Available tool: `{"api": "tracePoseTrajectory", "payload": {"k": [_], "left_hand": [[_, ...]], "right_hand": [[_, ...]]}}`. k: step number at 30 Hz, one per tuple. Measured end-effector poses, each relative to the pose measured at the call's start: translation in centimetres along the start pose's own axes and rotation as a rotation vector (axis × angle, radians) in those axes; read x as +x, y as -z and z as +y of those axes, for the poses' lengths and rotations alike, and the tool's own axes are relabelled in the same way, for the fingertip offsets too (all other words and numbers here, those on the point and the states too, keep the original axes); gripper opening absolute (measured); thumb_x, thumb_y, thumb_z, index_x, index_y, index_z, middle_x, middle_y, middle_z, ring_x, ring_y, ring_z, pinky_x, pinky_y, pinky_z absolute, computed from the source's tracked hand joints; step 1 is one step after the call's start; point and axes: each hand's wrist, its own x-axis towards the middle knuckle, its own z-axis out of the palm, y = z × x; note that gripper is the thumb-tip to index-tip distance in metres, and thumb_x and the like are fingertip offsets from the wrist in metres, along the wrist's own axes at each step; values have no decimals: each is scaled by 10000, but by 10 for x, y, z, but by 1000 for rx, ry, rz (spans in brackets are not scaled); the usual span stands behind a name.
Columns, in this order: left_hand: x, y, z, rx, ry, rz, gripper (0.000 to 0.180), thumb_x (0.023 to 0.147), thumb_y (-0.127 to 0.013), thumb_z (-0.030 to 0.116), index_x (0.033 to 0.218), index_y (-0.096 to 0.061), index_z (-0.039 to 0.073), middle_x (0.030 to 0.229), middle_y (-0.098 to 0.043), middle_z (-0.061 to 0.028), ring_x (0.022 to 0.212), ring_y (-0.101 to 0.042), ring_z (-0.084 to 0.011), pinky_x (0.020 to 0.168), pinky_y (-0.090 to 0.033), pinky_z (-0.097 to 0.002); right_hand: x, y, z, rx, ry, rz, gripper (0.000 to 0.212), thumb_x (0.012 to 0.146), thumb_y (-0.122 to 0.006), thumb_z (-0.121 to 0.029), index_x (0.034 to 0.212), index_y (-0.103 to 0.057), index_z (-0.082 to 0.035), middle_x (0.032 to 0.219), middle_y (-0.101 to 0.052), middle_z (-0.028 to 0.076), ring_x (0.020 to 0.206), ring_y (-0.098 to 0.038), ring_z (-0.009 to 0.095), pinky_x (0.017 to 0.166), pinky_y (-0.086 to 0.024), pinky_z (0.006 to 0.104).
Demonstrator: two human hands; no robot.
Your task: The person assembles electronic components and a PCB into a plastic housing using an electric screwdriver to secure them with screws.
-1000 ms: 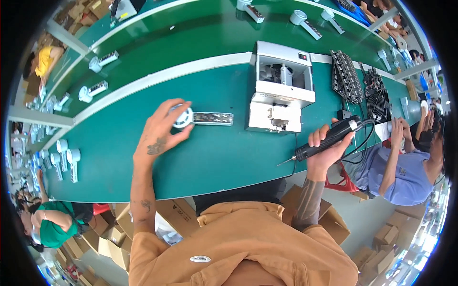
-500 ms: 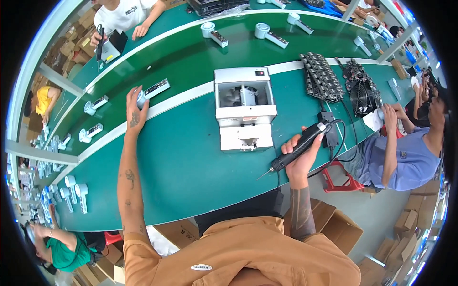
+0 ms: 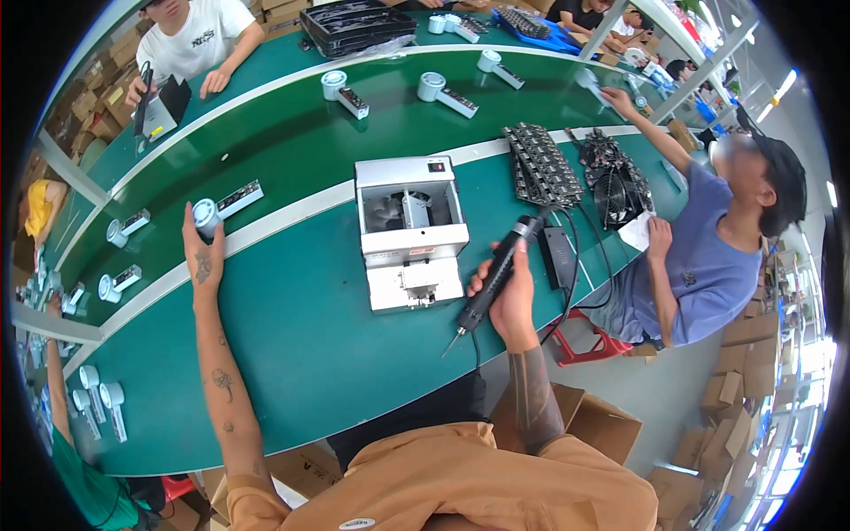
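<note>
My left hand (image 3: 204,250) is open at the near side of a pale blue part (image 3: 237,200), shaped like a handheld fan with a round head and a bar handle. Its fingers are apart around the edge of the round head; whether they still touch it is hard to see. In my right hand (image 3: 512,296) is a black electric screwdriver (image 3: 498,276), its thin bit slanting down to the left above the table. Just left of the screwdriver stands a silver box-like screw feeder (image 3: 412,234) with an open top window.
More pale blue parts (image 3: 446,94) lie along the green strip, others at the left (image 3: 111,396). Stacked circuit boards (image 3: 542,165), a small black fan (image 3: 620,199) and a black power adapter (image 3: 557,257) with cables are at the right. Co-workers sit right (image 3: 708,257) and opposite (image 3: 199,40).
My left hand has drawn back from the pale blue part, baring its round head. The view has shifted right. The co-worker at the right now reaches to a part on the strip.
</note>
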Motion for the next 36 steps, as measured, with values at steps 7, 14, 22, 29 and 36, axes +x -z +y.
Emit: {"api": "tracePoseTrajectory", "payload": {"k": [7, 14, 22, 29, 36], "left_hand": [[1, -3, -7, -60, 61, 25, 752, 847, -690, 124, 1495, -329, 2, 1439, -465, -223, 1294, -495, -334, 1089, -379, -372], [-3, -8, -9, -91, 43, 43, 721, 850, -656, 99, 1495, -346, 19, 1418, -434, -233, 1269, -479, -360, 1078, -374, -401], [-3, -7, 56, 258, -384, 121, 598, 859, -606, 20, 1438, -462, 61, 1514, -338, -237, 1349, -388, -413, 1100, -332, -479], [-20, -17, 79, 16, -465, -362, 293, 891, -610, 12, 1181, -652, 12, 1321, -596, -168, 1217, -575, -347, 1007, -465, -382], [-17, -20, 66, -130, -257, -474, 263, 981, -546, 86, 1217, -615, -9, 1293, -606, -153, 1165, -599, -275, 945, -482, -333]], "right_hand": [[87, -20, -33, -189, -225, -294, 599, 991, -437, -590, 1135, -508, -13, 649, -518, 68, 511, -517, 180, 488, -457, 327], [172, -11, -25, -25, -457, -517, 513, 1006, -476, -516, 1154, -492, -25, 827, -537, 79, 737, -549, 194, 687, -500, 344], [158, -12, -26, 23, -365, -469, 450, 1006, -513, -463, 1150, -483, -38, 825, -555, 100, 747, -576, 234, 729, -518, 389], [161, -10, -17, 43, -359, -465, 465, 989, -544, -473, 1129, -472, -35, 824, -570, 123, 744, -596, 263, 739, -532, 414], [157, -12, -17, 21, -347, -468, 454, 1014, -498, -458, 1177, -455, -36, 835, -559, 107, 747, -582, 234, 737, -525, 394]]}}
